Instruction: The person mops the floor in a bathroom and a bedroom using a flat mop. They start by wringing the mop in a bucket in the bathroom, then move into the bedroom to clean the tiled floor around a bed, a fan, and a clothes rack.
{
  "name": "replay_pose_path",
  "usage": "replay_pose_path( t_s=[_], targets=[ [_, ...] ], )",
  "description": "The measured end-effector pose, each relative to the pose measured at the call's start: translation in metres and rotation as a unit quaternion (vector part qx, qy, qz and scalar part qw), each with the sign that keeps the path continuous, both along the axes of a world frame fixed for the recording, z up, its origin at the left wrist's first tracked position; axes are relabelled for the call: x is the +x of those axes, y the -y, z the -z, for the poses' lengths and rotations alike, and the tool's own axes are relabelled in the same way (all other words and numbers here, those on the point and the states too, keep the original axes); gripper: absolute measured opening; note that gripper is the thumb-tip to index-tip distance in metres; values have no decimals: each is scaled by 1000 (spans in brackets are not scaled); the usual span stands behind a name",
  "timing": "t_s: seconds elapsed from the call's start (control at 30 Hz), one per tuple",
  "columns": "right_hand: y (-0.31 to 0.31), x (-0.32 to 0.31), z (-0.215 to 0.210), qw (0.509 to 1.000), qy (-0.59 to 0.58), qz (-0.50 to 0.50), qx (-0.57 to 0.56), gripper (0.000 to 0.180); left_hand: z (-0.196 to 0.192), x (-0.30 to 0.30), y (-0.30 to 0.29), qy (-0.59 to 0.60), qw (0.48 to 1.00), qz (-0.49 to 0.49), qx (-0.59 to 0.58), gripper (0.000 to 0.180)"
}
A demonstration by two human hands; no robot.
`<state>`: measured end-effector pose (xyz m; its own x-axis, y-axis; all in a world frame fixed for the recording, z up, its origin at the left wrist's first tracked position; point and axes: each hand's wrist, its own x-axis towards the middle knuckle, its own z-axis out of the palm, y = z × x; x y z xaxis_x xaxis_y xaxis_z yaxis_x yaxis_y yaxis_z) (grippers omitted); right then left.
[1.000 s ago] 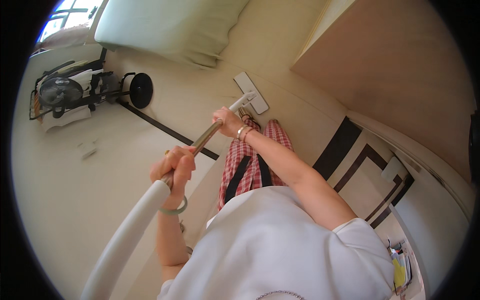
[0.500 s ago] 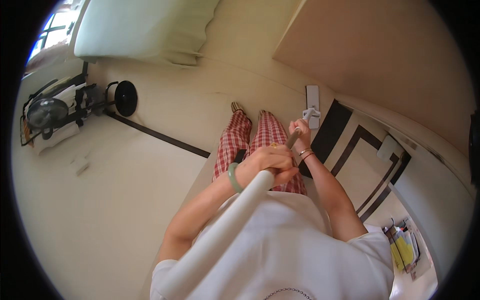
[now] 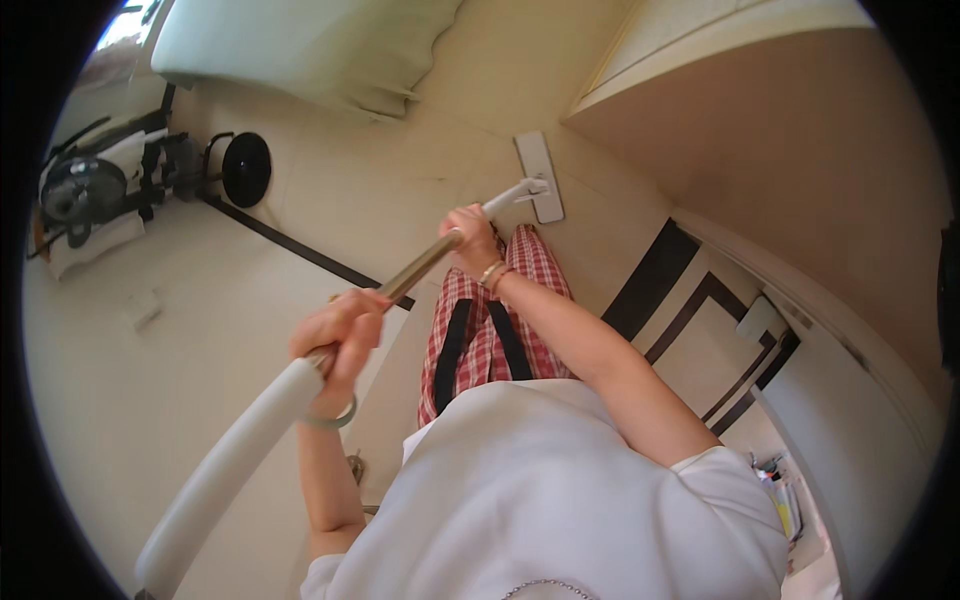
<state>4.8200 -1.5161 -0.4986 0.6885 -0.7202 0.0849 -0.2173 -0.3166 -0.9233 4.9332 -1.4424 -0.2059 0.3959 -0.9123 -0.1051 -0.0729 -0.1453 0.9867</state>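
A flat mop with a white rectangular head point(image 3: 540, 178) rests on the pale floor ahead of my feet. Its handle point(image 3: 420, 268) slants down toward my lower left, metal in the middle with a thick white sleeve point(image 3: 225, 465) at the upper end. My left hand point(image 3: 342, 335), with a green bangle at the wrist, is closed round the metal just beyond the sleeve. Farther down the handle, near the mop's white neck, my right hand point(image 3: 470, 243) grips it with fingers wrapped. A bracelet circles my right wrist.
A pale green cloth-covered piece point(image 3: 290, 55) stands at the far left. Exercise equipment with a round black disc point(image 3: 246, 170) is at the left. A brown panel point(image 3: 780, 130) rises at the right, near a dark floor strip point(image 3: 652, 278) and a door point(image 3: 850, 440).
The mop head has slid left across the floor and turned slightly. Both hands have moved left with the handle, my left hand farthest and now farther from my right.
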Motion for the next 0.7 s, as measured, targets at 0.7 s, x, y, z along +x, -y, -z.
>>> replay_pose_path(
  t_s=[0.7],
  targets=[
    [19,-189,5,991,-129,-6,26,13,61,-128,23,-95,995,18,-28,34]
  ],
)
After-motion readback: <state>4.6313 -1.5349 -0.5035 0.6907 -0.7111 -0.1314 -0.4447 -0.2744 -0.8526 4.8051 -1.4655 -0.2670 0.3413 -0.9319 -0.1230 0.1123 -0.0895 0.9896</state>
